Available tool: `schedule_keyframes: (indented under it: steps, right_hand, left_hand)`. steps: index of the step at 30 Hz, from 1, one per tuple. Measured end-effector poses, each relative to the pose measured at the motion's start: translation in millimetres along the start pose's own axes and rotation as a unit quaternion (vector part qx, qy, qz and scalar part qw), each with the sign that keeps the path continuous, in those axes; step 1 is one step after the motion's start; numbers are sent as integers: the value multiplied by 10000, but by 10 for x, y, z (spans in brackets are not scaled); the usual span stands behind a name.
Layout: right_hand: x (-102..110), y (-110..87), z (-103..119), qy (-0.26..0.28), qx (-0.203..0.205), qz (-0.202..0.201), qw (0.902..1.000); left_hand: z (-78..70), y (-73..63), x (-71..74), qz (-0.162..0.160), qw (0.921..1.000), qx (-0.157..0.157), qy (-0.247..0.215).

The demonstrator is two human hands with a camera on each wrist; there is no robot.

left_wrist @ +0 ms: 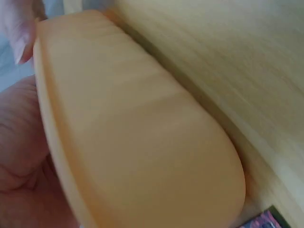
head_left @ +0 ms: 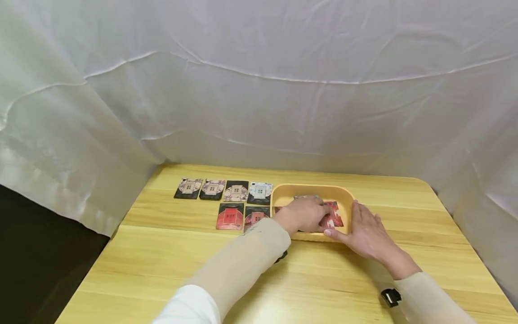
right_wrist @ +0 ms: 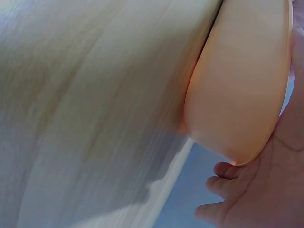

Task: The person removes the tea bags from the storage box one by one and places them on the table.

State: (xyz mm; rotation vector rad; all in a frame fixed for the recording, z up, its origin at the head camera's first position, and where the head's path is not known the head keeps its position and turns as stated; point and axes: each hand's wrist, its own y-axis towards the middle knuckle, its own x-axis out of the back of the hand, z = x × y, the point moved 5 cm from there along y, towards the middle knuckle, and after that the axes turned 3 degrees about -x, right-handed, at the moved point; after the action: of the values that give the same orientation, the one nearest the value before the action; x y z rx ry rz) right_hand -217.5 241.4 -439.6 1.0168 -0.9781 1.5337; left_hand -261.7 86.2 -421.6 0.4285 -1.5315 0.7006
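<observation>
A shallow orange-yellow tray point(head_left: 348, 194) sits on the wooden table with several flat packets in it. My left hand point(head_left: 305, 213) reaches over its near side, fingers bent down onto a red packet point(head_left: 334, 214); whether they pinch it is hidden. Another packet in the tray lies mostly beneath that hand. My right hand point(head_left: 370, 234) rests against the tray's right end, fingers straight along the side and thumb at the near rim. The right wrist view shows the right palm point(right_wrist: 270, 190) beside the tray wall point(right_wrist: 237, 85). The left wrist view shows the tray's outer wall point(left_wrist: 133, 128) beside the left palm point(left_wrist: 23, 142).
Left of the tray, several dark packets with pale fronts form a back row, including a light-blue one point(head_left: 260, 192). In front of them lie two red-and-black packets point(head_left: 230, 216), one partly behind my left sleeve. White cloth point(head_left: 259, 112) hangs behind the table point(head_left: 170, 261).
</observation>
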Motion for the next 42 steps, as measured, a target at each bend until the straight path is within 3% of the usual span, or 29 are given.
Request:
schedule_keyframes:
  steps: [5, 10, 19, 23, 29, 42]
  right_hand:
    - [-5, 2, -1, -31, -14, -3, 10000]
    - [-8, 11, -8, -15, -44, 4, 10000]
    - [0, 14, -11, -9, -78, -11, 10000]
    - [1, 9, -13, -6, -88, -27, 10000]
    - [-13, 8, -15, 20, -107, -5, 9999]
    - [-2, 0, -9, 49, -142, 63, 9999]
  left_hand:
    - [-42, 25, -30, 155, 9994, 22, 297]
    - [25, 28, -63, 224, 9989, 173, 367]
    - [171, -86, -21, 184, 9966, 717, 375]
    - [158, -125, -15, 367, 9927, 1023, 527]
    - [115, -107, -59, 642, 9859, 1491, 400]
    - [164, -131, -41, 515, 9863, 1564, 49]
